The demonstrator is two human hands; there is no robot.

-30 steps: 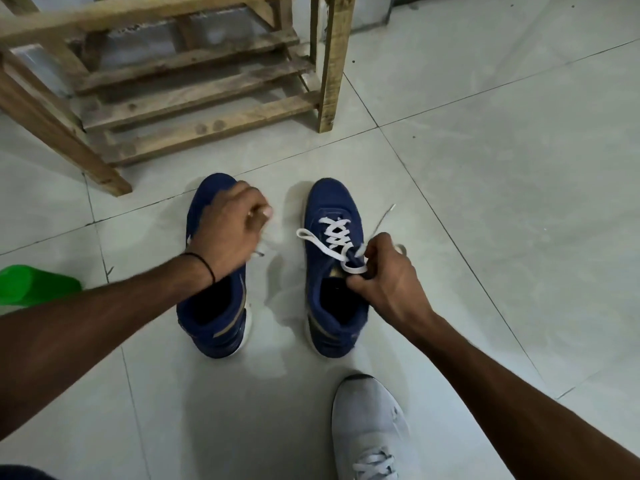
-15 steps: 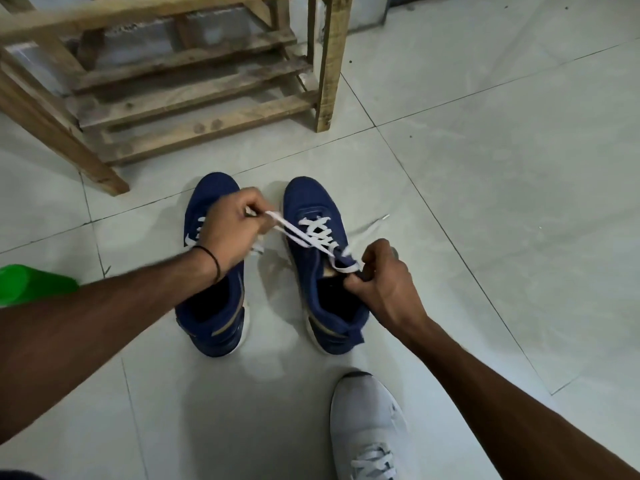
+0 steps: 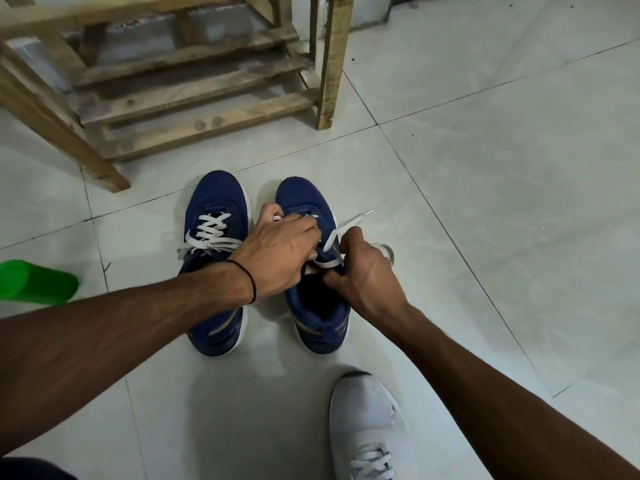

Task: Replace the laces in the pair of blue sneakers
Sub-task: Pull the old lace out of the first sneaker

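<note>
White lace (image 3: 328,263) on the right-hand sneaker (image 3: 313,317) is the piece being worked. It looks flat, soft and limp, so it probably weighs almost nothing, holds no shape, and will twist or slip back through an eyelet once it goes slack.

Both blue sneakers stand side by side on the tile floor (image 3: 485,202), just on the person's side of the wooden rack (image 3: 194,98), with their toes pointing toward it. The right hand (image 3: 363,275) pinches the lace by the top eyelets, at the end of the lacing farthest from the rack. A loop rises from its fingers, and the free tip (image 3: 362,216) lies on the floor a little nearer the rack.

The left hand (image 3: 277,254) lies across the lacing with its fingers curled down onto the rows. Whether they pinch the lace or only press on it I cannot tell, because the hand covers them. The left-hand sneaker (image 3: 214,306) is threaded to the top, and the ends of its second lace (image 3: 207,233) lie loose and untied.

For threading, the best hold is likely close to the stiff tip. For tightening, it is right at the eyelet, one row at a time. The sneaker itself seems light, with a soft upper, and may slide on the smooth tile, so one hand should steady it. A white shoe (image 3: 367,424) sits farther from the rack.
</note>
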